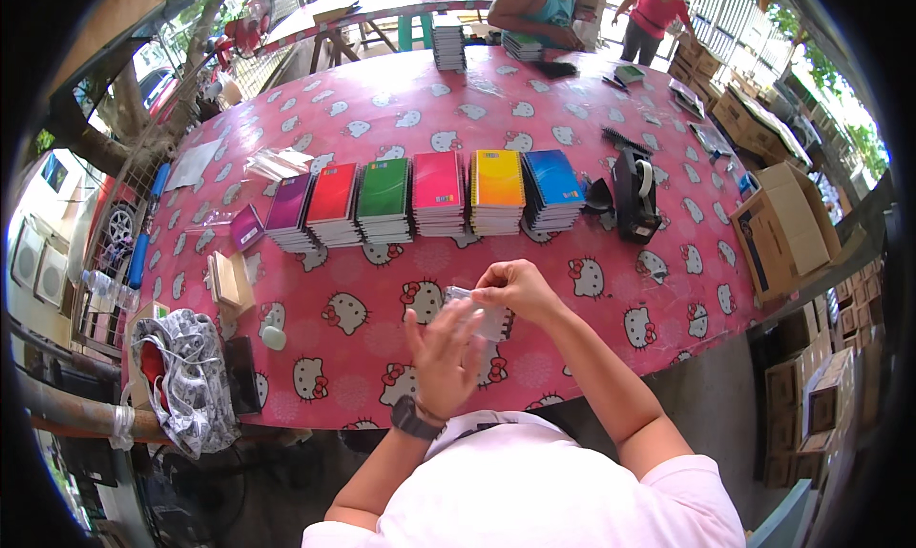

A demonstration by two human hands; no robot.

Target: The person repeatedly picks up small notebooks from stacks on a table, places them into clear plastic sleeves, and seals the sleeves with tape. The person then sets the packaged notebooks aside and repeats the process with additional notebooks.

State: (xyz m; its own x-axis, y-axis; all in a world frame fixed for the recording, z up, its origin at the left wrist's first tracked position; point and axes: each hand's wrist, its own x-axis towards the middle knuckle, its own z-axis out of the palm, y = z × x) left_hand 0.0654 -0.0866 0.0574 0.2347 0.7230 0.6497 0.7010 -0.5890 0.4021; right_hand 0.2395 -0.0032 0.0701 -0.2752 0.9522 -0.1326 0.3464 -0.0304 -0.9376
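In front of me, partly covered by my hands, is a small spiral notebook [495, 326] with a pale face and dark coils along its right side. Something clear and shiny, like plastic, shows at its upper left edge. My right hand [521, 289] pinches the notebook's top edge between thumb and fingers. Over its left side my left hand [445, 352] is open, fingers stretched and slightly blurred; whether it touches is hidden. Beyond them stand stacks of spiral notebooks: purple [289, 202], red [333, 193], green [385, 191], pink [438, 181], yellow [498, 179] and blue [553, 178].
A black tape dispenser [634, 197] stands right of the stacks. Clear plastic sleeves [278, 164] lie at back left. A patterned bag [191, 376] sits at the near left corner, an open cardboard box [784, 228] by the right edge. Two people [539, 12] are beyond the table.
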